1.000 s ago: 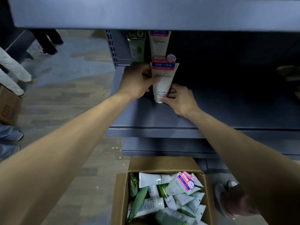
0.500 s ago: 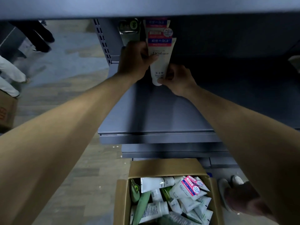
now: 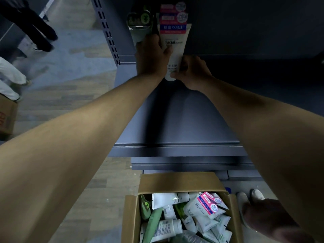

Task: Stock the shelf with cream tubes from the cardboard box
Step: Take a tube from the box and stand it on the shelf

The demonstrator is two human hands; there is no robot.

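Note:
A white cream tube (image 3: 175, 48) with a pink and blue label stands cap-down at the back left of the grey shelf (image 3: 178, 123). My left hand (image 3: 150, 55) grips its left side. My right hand (image 3: 192, 72) pinches its cap end from the right. Behind it stands another white and pink tube (image 3: 172, 8). A green-capped tube (image 3: 138, 25) stands to the left, partly hidden by my left hand. The open cardboard box (image 3: 178, 181) on the floor below holds several white, green and pink tubes.
A perforated shelf upright (image 3: 107, 32) rises left of the tubes. Lower shelf edges (image 3: 189, 163) jut out above the box. Other people's legs (image 3: 35, 32) and another cardboard box (image 3: 7, 114) are at the left. My shoes (image 3: 250, 197) are right of the box.
Both hands have pushed the tube further back on the shelf, up against the tube behind it. My view has tilted downward, showing more of the box.

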